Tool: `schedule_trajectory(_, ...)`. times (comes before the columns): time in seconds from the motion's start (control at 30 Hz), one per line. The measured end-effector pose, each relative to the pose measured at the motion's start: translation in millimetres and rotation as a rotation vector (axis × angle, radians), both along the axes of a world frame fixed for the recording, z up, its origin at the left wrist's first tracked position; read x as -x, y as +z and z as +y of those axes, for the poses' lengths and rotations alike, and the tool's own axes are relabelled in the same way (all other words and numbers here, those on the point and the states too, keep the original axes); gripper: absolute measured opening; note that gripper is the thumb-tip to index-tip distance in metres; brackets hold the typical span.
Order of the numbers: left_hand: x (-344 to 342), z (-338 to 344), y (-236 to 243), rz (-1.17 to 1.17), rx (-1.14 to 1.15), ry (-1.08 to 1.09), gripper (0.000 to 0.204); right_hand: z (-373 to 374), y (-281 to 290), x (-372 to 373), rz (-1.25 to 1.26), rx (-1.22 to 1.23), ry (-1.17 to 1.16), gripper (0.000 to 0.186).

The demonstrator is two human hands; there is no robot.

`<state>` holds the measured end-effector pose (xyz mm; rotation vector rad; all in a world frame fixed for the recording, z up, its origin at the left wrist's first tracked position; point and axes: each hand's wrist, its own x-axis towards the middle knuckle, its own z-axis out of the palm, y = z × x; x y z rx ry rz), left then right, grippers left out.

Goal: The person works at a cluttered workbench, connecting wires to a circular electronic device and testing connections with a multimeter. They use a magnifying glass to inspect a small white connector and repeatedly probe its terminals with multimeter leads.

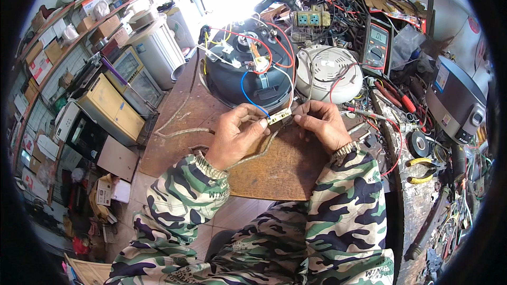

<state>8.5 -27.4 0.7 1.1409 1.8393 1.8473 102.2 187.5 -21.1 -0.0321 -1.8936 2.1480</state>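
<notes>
A small, narrow cream-coloured strip with dark marks (280, 116), to which wires run, is held up between my two hands above the wooden board. My left hand (236, 134) pinches its left end, where a blue wire (244, 84) meets it. At the other end, the fingers of my right hand (323, 122) are closed at the strip and a pale wire. The wires lead to a round black appliance body (219, 80), opened up to show red, white and yellow wiring. Beneath my hands a beige cloth-covered cord (186, 132) crosses the board.
Beside the black body lies a vented white round cover (330, 69). A multimeter (376, 45) stands at the back right. Black tape (419, 143), yellow-handled pliers (421, 171) and a grey appliance shell (454, 100) crowd the right side. Stocked shelves (47, 55) line the left wall.
</notes>
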Motion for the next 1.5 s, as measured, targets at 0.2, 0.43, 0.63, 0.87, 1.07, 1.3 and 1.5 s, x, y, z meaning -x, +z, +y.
schedule_trajectory(0.2, 2.5, 0.2, -4.5, -0.032, -0.013, -0.052, 0.016, -1.1, -2.1, 1.8, 0.038, -0.032, 0.013, 0.008)
schedule_trajectory(0.43, 1.4, 0.6, -4.6, -0.041, 0.013, -0.04, 0.016, -2.5, 1.7, -2.3, -0.001, -0.021, 0.02, 0.007)
schedule_trajectory(0.63, 1.8, 3.7, -5.0, -0.041, 0.009, -0.043, 0.014, -1.4, 1.2, -1.7, 0.03, -0.032, 0.008, 0.007)
schedule_trajectory(0.87, 2.5, 3.9, -6.5, -0.022, -0.01, -0.042, 0.013, -2.3, 4.4, -3.9, 0.024, -0.024, 0.02, 0.008)
schedule_trajectory(1.07, 1.9, 3.1, -5.5, -0.031, -0.014, -0.055, 0.013, -1.3, 3.1, -3.7, 0.045, -0.038, 0.018, 0.008)
schedule_trajectory(1.3, 2.6, 1.4, -6.2, -0.107, -0.004, -0.12, 0.017, -1.8, 3.4, -4.3, 0.04, -0.04, 0.017, 0.009)
schedule_trajectory(1.5, 1.8, -0.4, -3.0, -0.161, -0.002, -0.144, 0.017, -2.0, 3.8, -4.1, 0.032, -0.046, 0.013, 0.009)
